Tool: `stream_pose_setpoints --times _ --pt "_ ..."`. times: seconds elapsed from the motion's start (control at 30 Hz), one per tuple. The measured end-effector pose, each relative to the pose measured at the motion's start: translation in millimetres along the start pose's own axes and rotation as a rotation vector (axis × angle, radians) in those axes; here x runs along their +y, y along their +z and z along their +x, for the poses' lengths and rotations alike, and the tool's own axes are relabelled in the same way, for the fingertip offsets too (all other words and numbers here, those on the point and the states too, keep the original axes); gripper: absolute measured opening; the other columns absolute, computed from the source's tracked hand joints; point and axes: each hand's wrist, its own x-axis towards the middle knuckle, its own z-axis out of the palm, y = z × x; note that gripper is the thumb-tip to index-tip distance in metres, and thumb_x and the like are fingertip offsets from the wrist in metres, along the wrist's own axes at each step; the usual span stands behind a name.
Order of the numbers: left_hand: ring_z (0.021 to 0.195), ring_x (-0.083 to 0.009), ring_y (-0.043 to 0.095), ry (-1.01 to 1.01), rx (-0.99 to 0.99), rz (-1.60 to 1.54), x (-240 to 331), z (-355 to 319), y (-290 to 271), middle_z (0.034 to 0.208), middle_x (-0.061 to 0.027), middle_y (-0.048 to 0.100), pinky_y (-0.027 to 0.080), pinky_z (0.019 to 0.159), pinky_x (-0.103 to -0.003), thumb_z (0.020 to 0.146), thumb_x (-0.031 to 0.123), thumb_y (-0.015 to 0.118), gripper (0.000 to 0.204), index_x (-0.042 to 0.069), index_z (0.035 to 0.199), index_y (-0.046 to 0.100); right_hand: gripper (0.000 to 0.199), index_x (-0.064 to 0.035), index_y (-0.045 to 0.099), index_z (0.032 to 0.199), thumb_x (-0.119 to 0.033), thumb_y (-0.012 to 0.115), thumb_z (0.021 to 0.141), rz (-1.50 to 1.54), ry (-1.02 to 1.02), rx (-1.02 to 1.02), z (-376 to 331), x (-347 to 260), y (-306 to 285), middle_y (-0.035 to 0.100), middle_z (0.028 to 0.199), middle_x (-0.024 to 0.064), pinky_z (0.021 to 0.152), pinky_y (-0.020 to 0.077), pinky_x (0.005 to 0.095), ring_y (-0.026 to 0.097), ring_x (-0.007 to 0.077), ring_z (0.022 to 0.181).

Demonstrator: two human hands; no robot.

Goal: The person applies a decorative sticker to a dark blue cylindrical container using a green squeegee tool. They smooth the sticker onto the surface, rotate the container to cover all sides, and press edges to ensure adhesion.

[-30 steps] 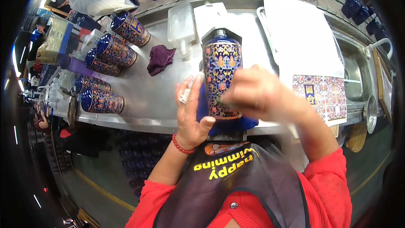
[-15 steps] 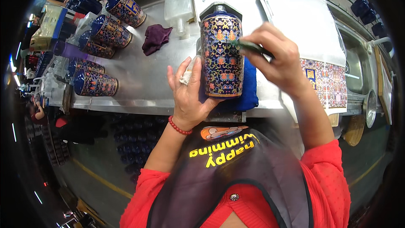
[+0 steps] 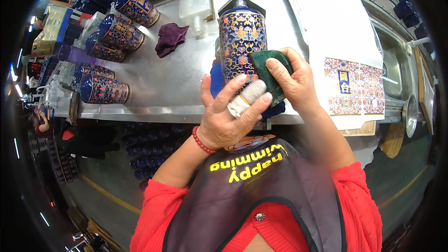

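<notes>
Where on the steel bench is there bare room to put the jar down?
The widest bare patch of the bench lies between the purple rag, the lying jars on the left and the held jar. The left edge is crowded with jars; the white sheets cover the right; both hands fill the front middle.

Right hand (image 3: 291,81) now presses a dark green pad (image 3: 270,67) flat on the blue floral-patterned ceramic jar (image 3: 241,42); a second ago it held the jar bare. Left hand (image 3: 228,116) shifted from the jar's side to its front, taped finger across.
</notes>
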Motion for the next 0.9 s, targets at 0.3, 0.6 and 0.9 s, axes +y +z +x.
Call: stream_pose_setpoints --times 0.3,0.6,0.9 --pt "0.137 -0.0351 0.038 -0.115 0.05 0.105 -4 -13 -6 0.139 -0.0189 0.063 0.011 0.124 -0.057 0.098 0.043 0.062 0.04 0.017 0.125 0.075 0.023 -0.0018 0.064 0.107 -0.023 0.069 0.101 0.032 0.045 0.004 0 5 1 0.067 0.087 0.0011 0.067 0.05 0.0224 0.059 0.0047 0.078" --pt "0.134 -0.0358 0.042 -0.166 0.077 0.022 -9 -21 -10 0.137 -0.0199 0.063 0.015 0.123 -0.056 0.097 0.041 0.065 0.038 0.017 0.124 0.076 0.022 -0.002 0.065 0.106 -0.023 0.069 0.101 0.063 0.027 0.009 0 7 2 0.067 0.086 0.0005 0.065 0.0502 0.0215 0.06 0.0044 0.076" --pt "0.131 -0.0347 0.045 -0.118 0.108 -0.032 -15 -25 -10 0.135 -0.019 0.065 0.016 0.123 -0.056 0.094 0.035 0.068 0.034 0.019 0.122 0.077 0.019 -0.001 0.065 0.109 -0.017 0.07 0.1 0.032 -0.022 0.012 -5 -23 2 0.068 0.092 0.001 0.069 0.0513 0.0219 0.062 0.005 0.08"
